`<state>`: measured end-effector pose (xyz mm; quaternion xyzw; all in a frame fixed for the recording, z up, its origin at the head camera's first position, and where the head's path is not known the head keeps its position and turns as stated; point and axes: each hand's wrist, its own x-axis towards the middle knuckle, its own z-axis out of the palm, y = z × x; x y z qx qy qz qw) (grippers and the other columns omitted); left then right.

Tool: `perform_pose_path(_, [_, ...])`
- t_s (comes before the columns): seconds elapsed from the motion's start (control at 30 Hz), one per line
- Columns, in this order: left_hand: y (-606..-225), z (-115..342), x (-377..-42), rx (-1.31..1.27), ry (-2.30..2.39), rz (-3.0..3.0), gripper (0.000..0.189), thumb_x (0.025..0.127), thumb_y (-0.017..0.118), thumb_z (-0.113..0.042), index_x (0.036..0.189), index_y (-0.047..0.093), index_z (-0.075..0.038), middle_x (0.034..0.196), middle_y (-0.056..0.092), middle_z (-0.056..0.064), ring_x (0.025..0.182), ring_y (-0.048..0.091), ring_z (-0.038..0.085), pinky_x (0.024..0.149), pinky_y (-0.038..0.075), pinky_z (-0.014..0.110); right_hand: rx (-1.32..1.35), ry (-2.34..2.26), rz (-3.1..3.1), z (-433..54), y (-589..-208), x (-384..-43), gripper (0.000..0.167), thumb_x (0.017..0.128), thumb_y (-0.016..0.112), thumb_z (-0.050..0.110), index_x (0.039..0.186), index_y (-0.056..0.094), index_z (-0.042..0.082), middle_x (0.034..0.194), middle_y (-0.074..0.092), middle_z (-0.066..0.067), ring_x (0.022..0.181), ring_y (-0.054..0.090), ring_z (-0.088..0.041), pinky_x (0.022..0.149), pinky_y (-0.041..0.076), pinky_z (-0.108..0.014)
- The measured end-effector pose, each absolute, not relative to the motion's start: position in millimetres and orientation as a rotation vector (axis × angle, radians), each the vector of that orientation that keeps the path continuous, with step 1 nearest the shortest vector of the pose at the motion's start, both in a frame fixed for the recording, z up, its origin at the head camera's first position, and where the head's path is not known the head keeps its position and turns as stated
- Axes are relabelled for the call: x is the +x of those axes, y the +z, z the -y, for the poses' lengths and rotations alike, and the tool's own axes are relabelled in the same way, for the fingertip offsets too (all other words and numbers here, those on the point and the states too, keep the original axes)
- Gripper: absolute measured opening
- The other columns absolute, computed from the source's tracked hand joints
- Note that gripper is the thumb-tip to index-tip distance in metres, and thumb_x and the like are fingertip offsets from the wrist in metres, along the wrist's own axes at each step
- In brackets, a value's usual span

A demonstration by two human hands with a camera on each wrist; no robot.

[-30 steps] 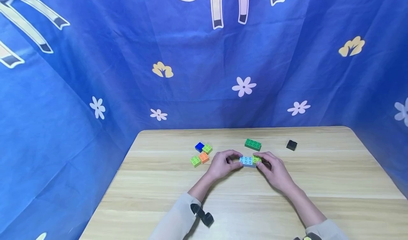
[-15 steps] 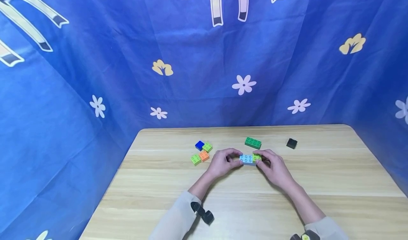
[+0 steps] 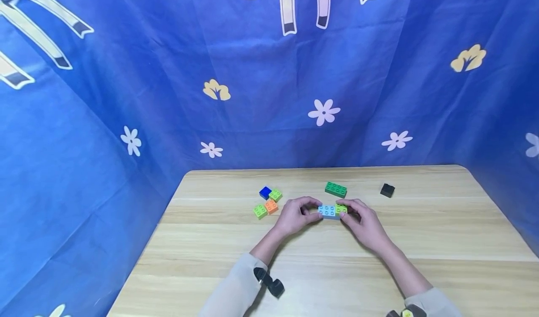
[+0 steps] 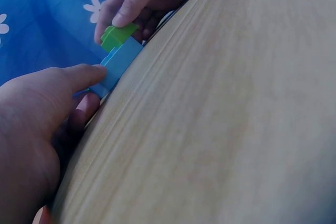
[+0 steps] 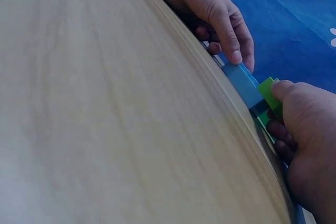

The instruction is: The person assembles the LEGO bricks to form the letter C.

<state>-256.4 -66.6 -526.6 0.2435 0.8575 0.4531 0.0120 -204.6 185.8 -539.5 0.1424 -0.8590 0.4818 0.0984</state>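
Observation:
Near the middle of the table, a light blue building brick (image 3: pixel 326 211) lies studs up. My left hand (image 3: pixel 293 216) pinches its left end between thumb and fingers. A small lime green brick (image 3: pixel 342 208) sits at the right end of the blue one, higher than it in the left wrist view. Thumb and fingers of my right hand (image 3: pixel 365 224) pinch this lime brick (image 5: pixel 270 94). Whether its underside is fully seated on the blue brick (image 4: pixel 121 64) cannot be told, as the fingers cover part of it.
Just behind the hands lies a long dark green brick (image 3: pixel 336 189). A black brick (image 3: pixel 387 190) is farther right. Left of the hands are a dark blue brick (image 3: pixel 265 193), an orange brick (image 3: pixel 271 207) and two lime bricks (image 3: pixel 260 211). A blue cloth (image 3: pixel 269 120) hangs behind the table (image 3: pixel 320 279).

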Motion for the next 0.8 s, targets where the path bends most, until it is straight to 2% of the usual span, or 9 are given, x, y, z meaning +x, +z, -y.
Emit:
perform_pose_path(0.23, [-525, 67, -257, 0.753, 1.419, -2.659, 0.031, 0.089, 0.088, -0.025, 0.118, 0.078, -0.019, 0.085, 0.072, -0.007, 0.066, 0.06, 0.004, 0.061, 0.052, 0.022, 0.411, 1.436, 2.546, -186, -538, -204, 0.038, 0.102, 0.071, 0.014, 0.14, 0.067, 0.018, 0.126, 0.069, 0.001, 0.114, 0.065, -0.017, 0.101, 0.055, -0.029])
perform_pose_path(0.47, [-527, 71, -256, 0.744, 1.567, -2.58, 0.028, 0.091, 0.086, -0.016, 0.117, 0.077, -0.014, 0.102, 0.078, -0.002, 0.067, 0.061, 0.006, 0.061, 0.054, 0.022, 0.428, 1.469, 2.512, -186, -540, -204, 0.038, 0.101, 0.072, 0.011, 0.138, 0.068, 0.016, 0.123, 0.07, -0.001, 0.111, 0.066, -0.018, 0.099, 0.052, -0.019])
perform_pose_path(0.67, [-525, 74, -251, 0.705, 1.687, -2.556, 0.017, 0.093, 0.082, -0.013, 0.109, 0.078, -0.013, 0.096, 0.078, 0.0, 0.063, 0.061, 0.008, 0.056, 0.053, 0.022, 0.458, 1.463, 2.492, -186, -541, -204, 0.038, 0.101, 0.073, 0.012, 0.138, 0.068, 0.015, 0.121, 0.07, -0.003, 0.107, 0.068, -0.017, 0.096, 0.054, -0.019])
perform_pose_path(0.8, [-524, 77, -245, 0.639, 1.795, -2.555, 0.01, 0.094, 0.079, -0.01, 0.103, 0.078, -0.014, 0.085, 0.075, 0.0, 0.058, 0.06, 0.008, 0.053, 0.052, 0.023, 0.455, 1.455, 2.498, -188, -539, -205, 0.038, 0.101, 0.073, 0.014, 0.138, 0.068, 0.016, 0.119, 0.07, 0.0, 0.106, 0.067, -0.015, 0.094, 0.054, -0.021])
